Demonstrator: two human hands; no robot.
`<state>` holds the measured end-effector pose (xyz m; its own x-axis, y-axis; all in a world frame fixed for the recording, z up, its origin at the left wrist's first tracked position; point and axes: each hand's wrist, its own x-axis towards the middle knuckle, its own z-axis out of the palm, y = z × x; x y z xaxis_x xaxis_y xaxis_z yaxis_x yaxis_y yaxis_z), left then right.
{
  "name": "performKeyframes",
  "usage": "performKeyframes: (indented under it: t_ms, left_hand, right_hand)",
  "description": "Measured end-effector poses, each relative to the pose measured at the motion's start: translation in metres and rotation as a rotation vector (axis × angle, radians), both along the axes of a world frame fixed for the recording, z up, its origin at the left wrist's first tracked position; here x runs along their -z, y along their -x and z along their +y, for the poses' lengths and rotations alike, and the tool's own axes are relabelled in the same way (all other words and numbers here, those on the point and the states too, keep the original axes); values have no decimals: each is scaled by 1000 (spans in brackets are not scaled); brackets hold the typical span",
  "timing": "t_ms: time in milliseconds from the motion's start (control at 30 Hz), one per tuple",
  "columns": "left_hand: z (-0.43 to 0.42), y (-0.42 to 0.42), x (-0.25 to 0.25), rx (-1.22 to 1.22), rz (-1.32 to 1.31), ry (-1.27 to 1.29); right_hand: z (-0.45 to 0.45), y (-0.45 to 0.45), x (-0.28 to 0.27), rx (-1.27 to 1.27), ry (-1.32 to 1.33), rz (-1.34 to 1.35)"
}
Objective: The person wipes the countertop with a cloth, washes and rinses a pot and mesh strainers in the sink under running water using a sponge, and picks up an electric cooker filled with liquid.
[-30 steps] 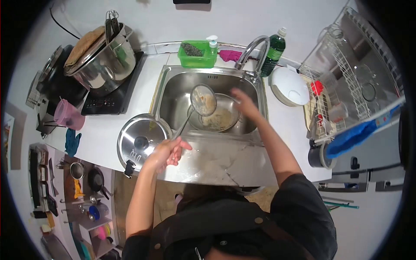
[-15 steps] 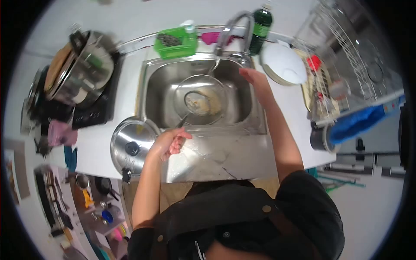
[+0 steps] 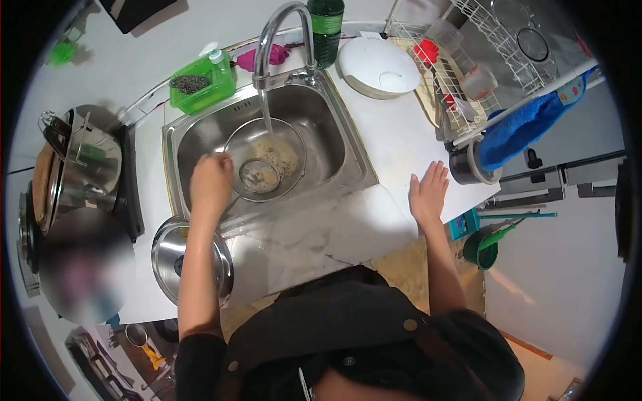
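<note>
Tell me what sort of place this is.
Most likely a kitchen: there is a steel sink with water running from the faucet, a wire dish rack and a large metal pot.

No words, brands or numbers can be read; the dark green bottle [image 3: 326, 51] behind the sink [image 3: 200, 127] wears a lighter green label [image 3: 326, 24], its print too small to make out; the sink's short dark marks look like slots.

Tap water [image 3: 266, 110] runs into the bowl [image 3: 242, 147] in the sink [image 3: 328, 144].
</note>
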<state>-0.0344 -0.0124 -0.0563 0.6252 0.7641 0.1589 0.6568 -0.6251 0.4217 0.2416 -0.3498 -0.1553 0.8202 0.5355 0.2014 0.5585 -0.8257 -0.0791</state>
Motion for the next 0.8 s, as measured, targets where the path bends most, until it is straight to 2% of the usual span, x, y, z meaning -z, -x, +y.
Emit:
performKeyframes:
  t_ms: [100, 167, 200, 267, 333, 400, 433, 467, 533, 567, 633, 667, 700, 733, 800]
  left_hand:
    - [8, -44, 20, 144, -51, 574]
    - [9, -79, 36, 165, -305, 1005]
    - [13, -90, 35, 157, -318, 1093]
    - [21, -105, 30, 131, -352, 1263]
    - [30, -113, 24, 182, -270, 1194]
    - [45, -117, 16, 273, -182, 1108]
    - [44, -119, -9, 336, -51, 924]
    - [44, -121, -33, 399, 81, 743]
    - [68, -129, -35, 455, -18, 642]
    - [83, -138, -35, 491, -68, 594]
    - [108, -162, -35, 407, -75, 232]
    - [119, -173, -34, 364, -83, 56]
    - [137, -180, -19, 434, -200, 11]
    - [163, -192, 11, 429, -223, -149]
    - [210, -223, 74, 418, -278, -460]
  right_hand:
    - [33, -8, 7, -29, -29, -40]
    - [76, -5, 4, -163, -91, 29]
    - [111, 2, -4, -280, -141, 101]
    - [165, 24, -2, -446, -212, -14]
    - [219, 32, 10, -579, -217, -100]
    - [258, 48, 5, -741, -657, 686]
    - [275, 55, 1, -797, -849, 1095]
    - [288, 62, -2, -636, -943, 1454]
    - [305, 71, 7, -188, -1064, 2142]
    - [314, 70, 10, -276, -1016, 2204]
    - [327, 70, 15, -310, -892, 2125]
    - [330, 71, 16, -426, -793, 1846]
    - [332, 73, 10, -500, -656, 1532]
    - [334, 76, 4, -519, -527, 1242]
    - [319, 79, -40, -562, -424, 854]
